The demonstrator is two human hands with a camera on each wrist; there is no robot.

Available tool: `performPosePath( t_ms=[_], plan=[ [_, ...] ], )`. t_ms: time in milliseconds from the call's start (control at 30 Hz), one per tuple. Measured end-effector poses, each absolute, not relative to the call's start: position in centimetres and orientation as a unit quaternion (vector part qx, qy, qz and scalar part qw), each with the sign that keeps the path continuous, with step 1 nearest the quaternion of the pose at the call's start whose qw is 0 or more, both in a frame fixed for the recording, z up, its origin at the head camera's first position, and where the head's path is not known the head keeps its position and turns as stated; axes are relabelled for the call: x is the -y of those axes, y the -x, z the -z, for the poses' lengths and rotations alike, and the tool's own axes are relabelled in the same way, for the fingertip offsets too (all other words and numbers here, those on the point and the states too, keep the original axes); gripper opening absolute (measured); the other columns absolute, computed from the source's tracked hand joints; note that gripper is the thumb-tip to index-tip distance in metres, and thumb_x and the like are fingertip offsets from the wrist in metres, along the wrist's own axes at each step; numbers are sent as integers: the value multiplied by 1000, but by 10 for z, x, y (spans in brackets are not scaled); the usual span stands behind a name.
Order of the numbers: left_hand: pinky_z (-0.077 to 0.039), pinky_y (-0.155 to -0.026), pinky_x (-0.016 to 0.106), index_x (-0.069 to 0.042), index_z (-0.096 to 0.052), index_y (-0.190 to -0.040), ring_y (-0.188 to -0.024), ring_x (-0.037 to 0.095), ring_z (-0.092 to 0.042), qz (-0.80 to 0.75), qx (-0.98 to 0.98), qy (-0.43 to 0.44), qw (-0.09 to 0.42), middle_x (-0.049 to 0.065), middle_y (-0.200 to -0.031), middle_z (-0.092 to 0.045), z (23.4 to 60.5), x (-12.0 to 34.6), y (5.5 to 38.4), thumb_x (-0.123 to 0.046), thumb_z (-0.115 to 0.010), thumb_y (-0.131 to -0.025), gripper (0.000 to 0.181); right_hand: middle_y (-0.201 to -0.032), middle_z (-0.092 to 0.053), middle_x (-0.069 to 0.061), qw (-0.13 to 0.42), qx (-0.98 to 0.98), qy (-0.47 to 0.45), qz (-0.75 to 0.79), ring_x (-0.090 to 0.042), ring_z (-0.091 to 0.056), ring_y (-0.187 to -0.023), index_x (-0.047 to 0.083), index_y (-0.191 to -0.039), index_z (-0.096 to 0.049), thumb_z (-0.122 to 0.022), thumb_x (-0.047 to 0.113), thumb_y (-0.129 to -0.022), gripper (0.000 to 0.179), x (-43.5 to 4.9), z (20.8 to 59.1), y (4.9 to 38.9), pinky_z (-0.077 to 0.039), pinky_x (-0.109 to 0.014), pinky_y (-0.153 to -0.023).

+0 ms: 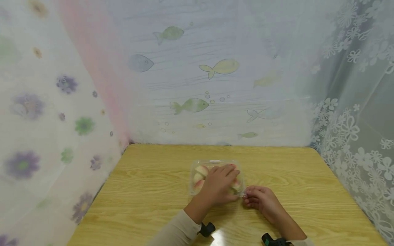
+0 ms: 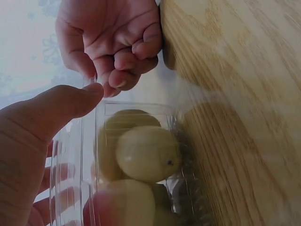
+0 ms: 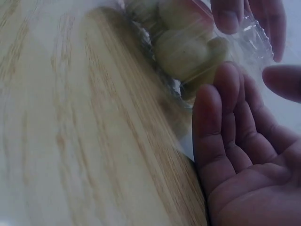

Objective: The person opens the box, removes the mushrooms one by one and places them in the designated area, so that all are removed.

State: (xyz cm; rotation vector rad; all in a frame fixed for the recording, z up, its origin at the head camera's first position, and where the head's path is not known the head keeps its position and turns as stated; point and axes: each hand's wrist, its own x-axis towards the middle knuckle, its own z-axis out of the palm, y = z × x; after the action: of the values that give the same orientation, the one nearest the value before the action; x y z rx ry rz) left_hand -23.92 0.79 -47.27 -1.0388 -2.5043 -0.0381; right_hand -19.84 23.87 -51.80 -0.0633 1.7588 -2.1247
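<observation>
Fruit point(image 1: 201, 171) in a clear plastic box point(image 1: 193, 171) on a wooden table point(image 1: 147, 184)

Head view: the box lies flat near the middle of the table, in front of a pale curtain point(image 1: 261, 95) printed with fish. Through the plastic you can see several round, pale fruits blushed with red. Your left hand point(image 1: 215, 184) rests over the box with its fingers spread and fairly straight, not clenched. Your right hand point(image 1: 264, 201) is at the near right corner, fingers bent inward.

Left wrist view: your left thumb point(image 2: 70, 101) reaches along the rim to the corner, and its other fingers show through the plastic. Your right thumb and forefinger come together there, with hardly any gap, pinching the corner of the box.

Right wrist view: the other fingers of your right hand curve loosely beside the box, with fruit just beyond their tips. You cannot tell the pinch from this side.
</observation>
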Motion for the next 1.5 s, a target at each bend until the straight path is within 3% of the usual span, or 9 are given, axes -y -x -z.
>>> performPosePath(
  t_ms=[433, 633, 833, 1033, 1500],
  plan=[
    [-52, -101, 47, -32, -72, -120, -128, 13, -60, 13, 899, 365, 243, -11, -126, -67, 469, -20, 234, -72, -78, -75, 61, -101, -78, -2, 200, -615, 100, 756, -16, -75, -92, -2, -116, -69, -56, 15, -107, 24, -245, 526, 200, -62, -33, -84],
    [-51, -104, 56, -40, -76, -116, -133, 19, -57, 12, 897, 383, 222, -11, -137, -65, 471, -24, 231, -62, -76, -83, 39, -101, -77, -1, 201, -612, 114, 756, -15, -74, -92, -2, -116, -70, -54, 15, -108, 24, -247, 526, 200, -62, -32, -84],
    [-46, -102, 71, -40, -81, -94, -141, 28, -53, 28, 886, 407, 219, -12, -138, -65, 474, -28, 224, -50, -74, -92, 13, -100, -75, 2, 208, -612, 110, 755, -12, -71, -90, 1, -115, -70, -54, 18, -109, 25, -247, 524, 198, -61, -30, -82],
    [-44, -100, 75, -37, -80, -83, -138, 27, -55, 46, 877, 413, 242, -13, -132, -68, 480, -30, 225, -47, -75, -91, 14, -98, -73, 3, 209, -620, 111, 748, -10, -68, -88, 2, -112, -70, -53, 19, -109, 24, -246, 522, 198, -59, -28, -81],
    [-41, -101, 78, -34, -75, -74, -140, 24, -52, 57, 884, 405, 226, -15, -127, -69, 481, -31, 229, -46, -74, -89, 20, -101, -72, 4, 210, -617, 126, 748, -9, -66, -89, 1, -113, -69, -51, 20, -110, 26, -243, 524, 201, -58, -28, -81]
  ],
)
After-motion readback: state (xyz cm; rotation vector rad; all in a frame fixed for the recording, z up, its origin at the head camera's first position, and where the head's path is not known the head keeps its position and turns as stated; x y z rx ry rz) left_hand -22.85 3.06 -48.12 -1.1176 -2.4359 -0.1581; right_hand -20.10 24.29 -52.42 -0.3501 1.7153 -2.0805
